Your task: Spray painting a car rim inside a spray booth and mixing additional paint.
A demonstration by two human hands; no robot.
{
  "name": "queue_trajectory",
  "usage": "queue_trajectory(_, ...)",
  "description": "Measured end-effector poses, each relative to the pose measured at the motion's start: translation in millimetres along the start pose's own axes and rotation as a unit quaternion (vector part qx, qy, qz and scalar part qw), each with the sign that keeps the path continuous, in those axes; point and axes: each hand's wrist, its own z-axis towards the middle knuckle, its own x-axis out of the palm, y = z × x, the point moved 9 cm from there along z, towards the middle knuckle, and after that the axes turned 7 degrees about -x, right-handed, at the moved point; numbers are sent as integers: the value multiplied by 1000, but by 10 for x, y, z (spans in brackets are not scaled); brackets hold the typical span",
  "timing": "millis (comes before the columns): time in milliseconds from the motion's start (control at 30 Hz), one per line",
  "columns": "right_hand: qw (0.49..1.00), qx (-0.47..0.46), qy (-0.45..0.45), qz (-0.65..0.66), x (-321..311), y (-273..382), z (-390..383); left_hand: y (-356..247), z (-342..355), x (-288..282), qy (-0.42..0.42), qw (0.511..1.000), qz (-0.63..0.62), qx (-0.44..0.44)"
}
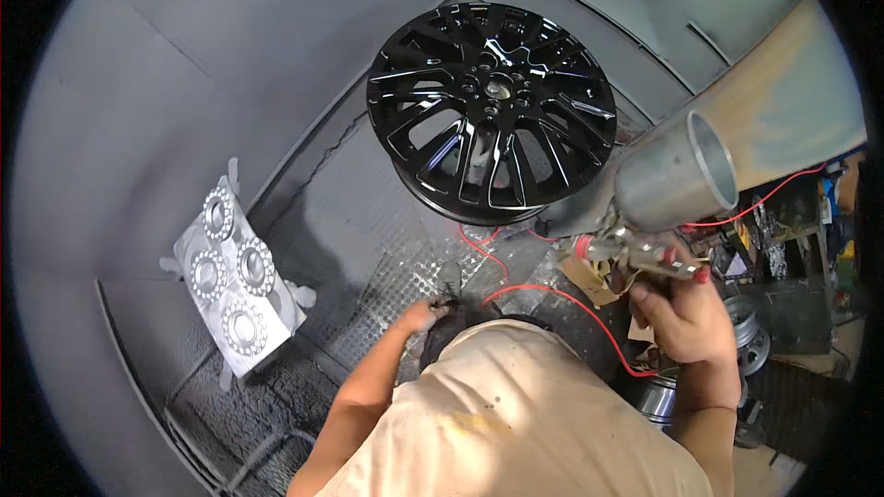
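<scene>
My right hand (692,322) is wrapped round a spray gun (635,253), raised at the right with its metal cup (668,175) above the body. The gun has red fittings. My left hand (425,315) is low, close to my waist, its fingers curled in at a small dark thing that I cannot make out. Ahead of me a glossy black car wheel rim (497,87) is held up off the floor, its spoked face toward me. The gun's nozzle side is near the lower right of the rim but apart from it.
A red hose (575,299) curves across in front of my waist. On the left stands a white-grey panel (241,281) with round ring-shaped parts. Grey booth walls (230,55) close in the left and back. Shelves of clutter (783,239) and silver wheels (748,331) are at the right.
</scene>
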Motion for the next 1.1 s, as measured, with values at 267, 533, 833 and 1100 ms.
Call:
queue_trajectory(267, 994, -26, -106, 5, -149, 380, 977, -447, 999, -1357, -93, 934, -328, 108)
queue_trajectory(533, 971, -77, -121, -193, -257, 412, 1464, -889, 927, -1899, -169, 785, -590, 81)
queue_trajectory(833, 998, -38, 26, 51, 91, 460, 1322, -915, 926, -1639, -159, 780, -604, 50)
queue_trajectory(1100, 990, -126, 30, -55, 192, 417, 1445, -1087, 851, -1268, -124, 742, -654, 76)
